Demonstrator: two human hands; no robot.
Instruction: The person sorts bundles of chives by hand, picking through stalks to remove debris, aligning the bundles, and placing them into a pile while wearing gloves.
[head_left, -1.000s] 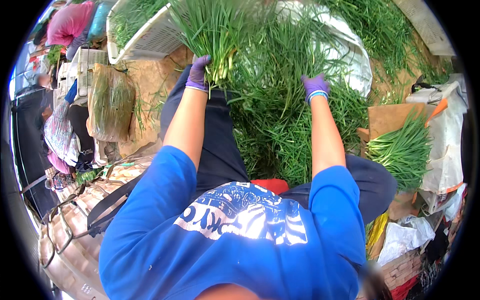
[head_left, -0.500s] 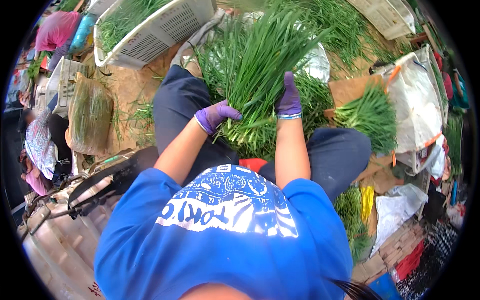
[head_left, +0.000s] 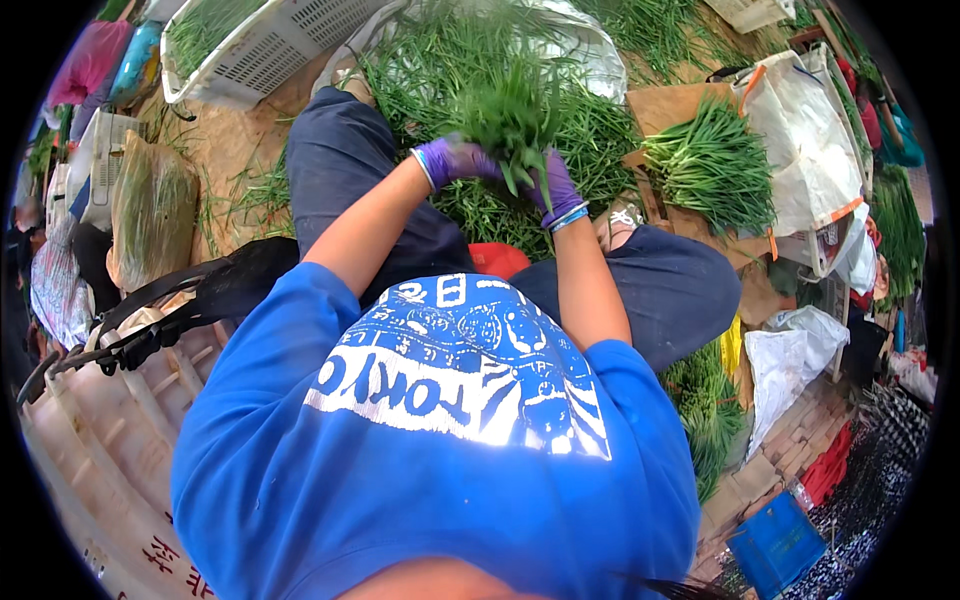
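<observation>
Between my hands stands a bunch of chives (head_left: 515, 110), its leaves partly blurred and pointing up toward me. My left hand (head_left: 460, 160), in a purple glove, is closed around the bunch from the left; the fingers are smeared a little. My right hand (head_left: 558, 190), gloved the same way, grips it from the right, with leaves hanging between the two hands. The lower stems are hidden. Beneath and around the hands, a loose heap of chives (head_left: 480, 215) spreads between my legs over a white plastic sheet (head_left: 600, 50).
Right of my hands, a tidy bundle of chives (head_left: 705, 165) rests on brown board beside a white sack (head_left: 805, 150). A white crate (head_left: 280, 55) with greens stands at far left. Near it are a filled clear bag (head_left: 150, 210) and a person in pink (head_left: 95, 60).
The chives, fanned out away from me before, now stand more upright between my hands. Both hands are closer together and farther forward; the right thumb no longer sticks up. The view has shifted.
</observation>
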